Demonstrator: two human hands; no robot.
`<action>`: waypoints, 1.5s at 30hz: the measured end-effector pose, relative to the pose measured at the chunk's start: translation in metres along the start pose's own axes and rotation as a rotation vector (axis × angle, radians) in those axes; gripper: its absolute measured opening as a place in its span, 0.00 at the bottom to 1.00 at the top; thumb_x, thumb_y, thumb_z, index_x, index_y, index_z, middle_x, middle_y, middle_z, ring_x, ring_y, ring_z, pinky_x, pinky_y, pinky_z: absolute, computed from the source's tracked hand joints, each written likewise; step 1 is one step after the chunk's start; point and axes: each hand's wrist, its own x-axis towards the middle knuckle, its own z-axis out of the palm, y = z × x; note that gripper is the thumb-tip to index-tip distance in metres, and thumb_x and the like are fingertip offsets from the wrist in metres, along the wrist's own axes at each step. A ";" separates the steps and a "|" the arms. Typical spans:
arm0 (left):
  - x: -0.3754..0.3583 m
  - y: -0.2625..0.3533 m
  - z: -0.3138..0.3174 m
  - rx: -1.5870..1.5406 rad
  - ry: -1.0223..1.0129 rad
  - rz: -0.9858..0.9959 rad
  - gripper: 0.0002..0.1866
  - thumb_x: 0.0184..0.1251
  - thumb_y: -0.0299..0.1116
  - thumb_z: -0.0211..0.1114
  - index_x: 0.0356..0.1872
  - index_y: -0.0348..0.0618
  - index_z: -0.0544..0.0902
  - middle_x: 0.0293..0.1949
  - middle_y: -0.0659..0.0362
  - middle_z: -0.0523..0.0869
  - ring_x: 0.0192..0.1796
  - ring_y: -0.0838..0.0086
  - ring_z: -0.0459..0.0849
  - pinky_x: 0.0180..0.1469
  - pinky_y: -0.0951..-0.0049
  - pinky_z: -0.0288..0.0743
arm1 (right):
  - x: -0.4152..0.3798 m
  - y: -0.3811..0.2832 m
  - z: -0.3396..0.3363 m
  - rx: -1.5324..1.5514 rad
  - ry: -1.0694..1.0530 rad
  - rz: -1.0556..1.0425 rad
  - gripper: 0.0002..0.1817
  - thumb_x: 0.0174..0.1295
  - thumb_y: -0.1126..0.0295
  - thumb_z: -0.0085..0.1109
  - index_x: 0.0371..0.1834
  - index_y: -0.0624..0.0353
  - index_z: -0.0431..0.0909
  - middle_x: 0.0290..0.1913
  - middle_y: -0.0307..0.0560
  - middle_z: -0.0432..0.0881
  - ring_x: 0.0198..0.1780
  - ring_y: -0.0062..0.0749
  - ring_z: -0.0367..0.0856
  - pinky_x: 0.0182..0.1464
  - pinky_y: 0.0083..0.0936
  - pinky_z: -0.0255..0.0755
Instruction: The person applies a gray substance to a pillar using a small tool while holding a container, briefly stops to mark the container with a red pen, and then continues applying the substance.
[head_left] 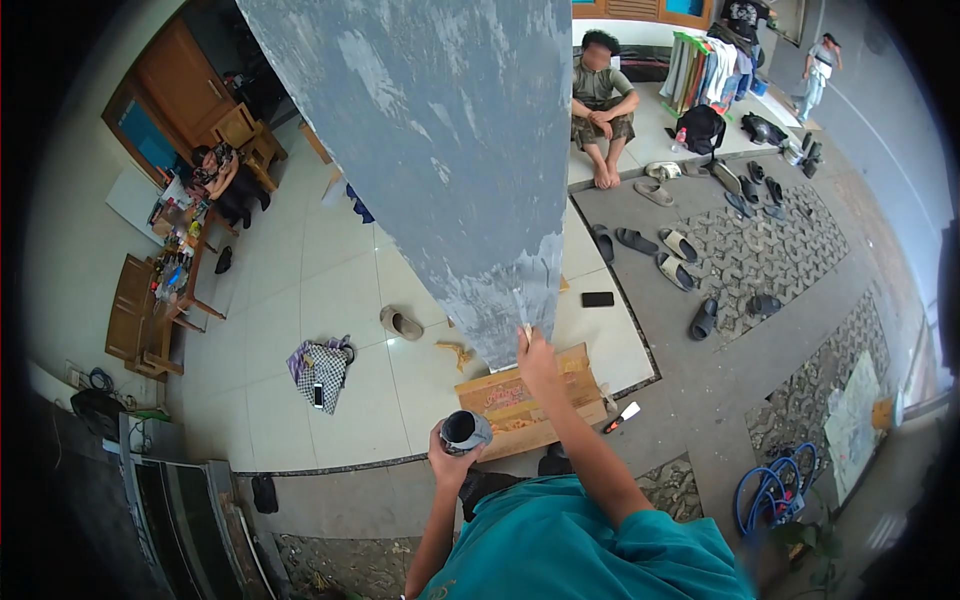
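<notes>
My right hand (538,360) is closed around the light handle of a paintbrush (525,325). The brush's bristle end is against the lower part of a pillar (440,140), whose grey coat is patchy and streaked. In my left hand (448,464) is a paint can (479,431) with grey smears on its side; its open top shows a dark inside. Flattened cardboard (535,402) lies at the pillar's foot, below both hands. The paint level in the can cannot be made out.
A scraper with a white blade (622,417) lies right of the cardboard. A black phone (597,299), a clog (401,322) and a checkered cloth (325,372) rest on the tiles. One person (602,105) sits behind the pillar, another (225,180) at left. Several sandals (677,270) are on the pavement.
</notes>
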 end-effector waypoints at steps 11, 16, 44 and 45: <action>0.006 -0.002 -0.001 0.002 0.058 0.019 0.42 0.38 0.27 0.84 0.59 0.35 0.70 0.50 0.52 0.82 0.53 0.68 0.83 0.57 0.66 0.78 | 0.004 -0.033 0.057 0.008 -0.042 -0.224 0.17 0.72 0.56 0.50 0.42 0.63 0.72 0.29 0.70 0.80 0.36 0.71 0.79 0.33 0.57 0.71; 0.008 0.003 -0.004 0.015 0.047 0.036 0.41 0.41 0.24 0.82 0.60 0.34 0.69 0.52 0.53 0.81 0.55 0.67 0.82 0.58 0.64 0.79 | -0.019 -0.024 0.055 -0.105 -0.139 -0.100 0.18 0.72 0.56 0.48 0.44 0.62 0.71 0.27 0.70 0.81 0.33 0.70 0.81 0.33 0.59 0.73; 0.011 -0.014 -0.019 -0.053 0.110 0.014 0.42 0.40 0.23 0.82 0.60 0.33 0.69 0.52 0.52 0.80 0.54 0.66 0.83 0.56 0.65 0.80 | -0.026 -0.050 0.044 -0.043 -0.093 -0.128 0.16 0.72 0.59 0.51 0.45 0.63 0.71 0.26 0.71 0.80 0.33 0.71 0.80 0.32 0.58 0.72; 0.010 -0.014 -0.019 -0.043 0.107 0.008 0.42 0.40 0.23 0.82 0.60 0.33 0.69 0.52 0.52 0.80 0.54 0.65 0.82 0.56 0.64 0.80 | -0.030 -0.053 0.039 -0.022 -0.112 -0.122 0.16 0.72 0.58 0.51 0.45 0.63 0.71 0.26 0.71 0.80 0.33 0.71 0.79 0.32 0.58 0.72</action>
